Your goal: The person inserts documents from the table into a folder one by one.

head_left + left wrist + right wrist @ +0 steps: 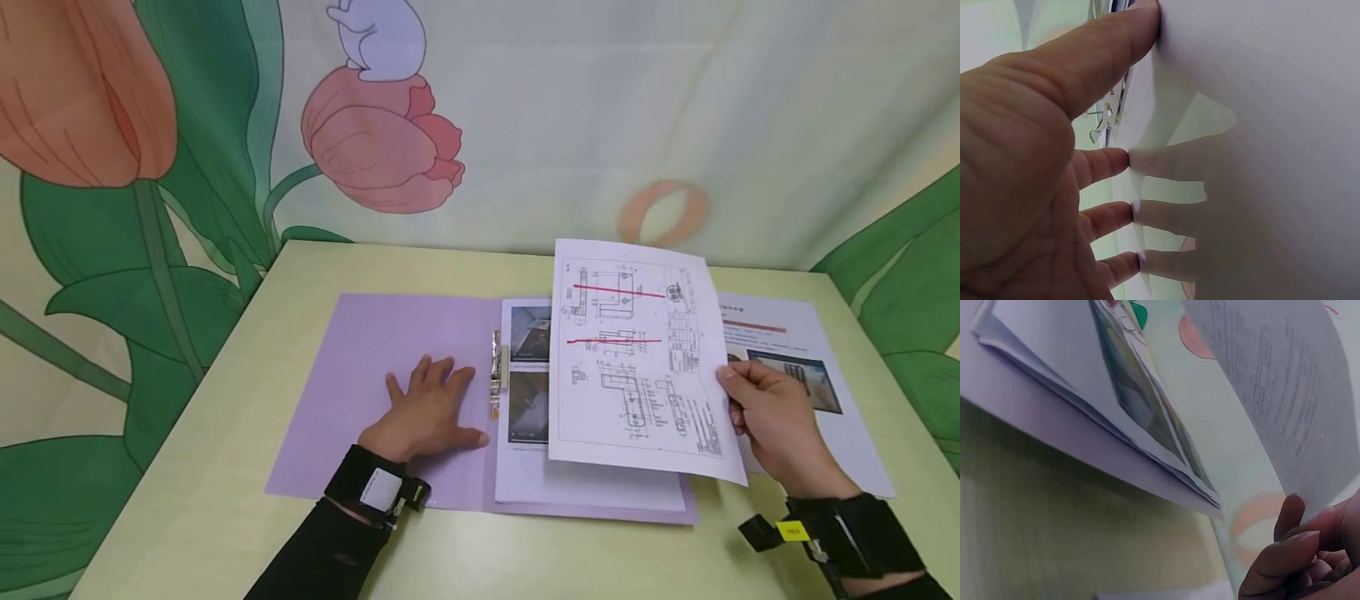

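A purple folder (pixel 375 350) lies opened flat on the table. My left hand (pixel 426 417) rests on its inner left cover with fingers spread; in the left wrist view the fingertips (pixel 1124 214) touch a smooth, reflecting surface. Beside that hand runs the metal clip (pixel 495 375) at the spine. Between thumb and fingers my right hand (pixel 776 417) pinches the right edge of a loose sheet (pixel 637 400) with technical drawings and two red lines. That sheet is raised above a stack of papers (pixel 600 487) in the folder, hiding much of it.
Another printed page (pixel 847 450) with a photo and a red line lies on the table (pixel 225 467) at the right, partly under the raised sheet and right hand. A curtain (pixel 540 150) with flower pictures hangs behind the table's back edge.
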A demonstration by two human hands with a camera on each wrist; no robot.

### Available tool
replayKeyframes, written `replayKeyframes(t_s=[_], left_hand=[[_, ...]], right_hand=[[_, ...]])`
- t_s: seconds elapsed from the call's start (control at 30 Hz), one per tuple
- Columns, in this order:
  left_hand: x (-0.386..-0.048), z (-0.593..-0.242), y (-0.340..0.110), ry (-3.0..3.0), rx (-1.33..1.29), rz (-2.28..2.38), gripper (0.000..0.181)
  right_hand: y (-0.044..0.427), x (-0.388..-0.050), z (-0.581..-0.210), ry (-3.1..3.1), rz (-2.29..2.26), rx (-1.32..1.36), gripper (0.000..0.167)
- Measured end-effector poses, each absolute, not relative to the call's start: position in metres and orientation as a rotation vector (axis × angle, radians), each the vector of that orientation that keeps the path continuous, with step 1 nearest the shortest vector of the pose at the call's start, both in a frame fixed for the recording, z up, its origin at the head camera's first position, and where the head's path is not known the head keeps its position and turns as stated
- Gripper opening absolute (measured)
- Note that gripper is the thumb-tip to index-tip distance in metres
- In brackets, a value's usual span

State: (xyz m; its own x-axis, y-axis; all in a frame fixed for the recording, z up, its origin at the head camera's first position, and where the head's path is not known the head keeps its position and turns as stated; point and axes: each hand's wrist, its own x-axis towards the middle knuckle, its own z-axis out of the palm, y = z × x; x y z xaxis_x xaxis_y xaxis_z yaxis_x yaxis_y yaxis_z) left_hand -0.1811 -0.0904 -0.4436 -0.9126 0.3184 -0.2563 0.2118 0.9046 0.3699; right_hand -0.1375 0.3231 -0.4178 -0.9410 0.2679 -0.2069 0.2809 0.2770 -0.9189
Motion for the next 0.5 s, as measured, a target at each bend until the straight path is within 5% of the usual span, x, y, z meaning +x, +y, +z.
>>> replayKeyframes(t_s=[0.5], left_hand=[[-0.183, -0.449, -0.09, 2.767, 0.376, 0.464, 0.097]], right_hand=[[0.295, -0.135, -0.436, 2.679, -1.421, 0.494, 0.041]])
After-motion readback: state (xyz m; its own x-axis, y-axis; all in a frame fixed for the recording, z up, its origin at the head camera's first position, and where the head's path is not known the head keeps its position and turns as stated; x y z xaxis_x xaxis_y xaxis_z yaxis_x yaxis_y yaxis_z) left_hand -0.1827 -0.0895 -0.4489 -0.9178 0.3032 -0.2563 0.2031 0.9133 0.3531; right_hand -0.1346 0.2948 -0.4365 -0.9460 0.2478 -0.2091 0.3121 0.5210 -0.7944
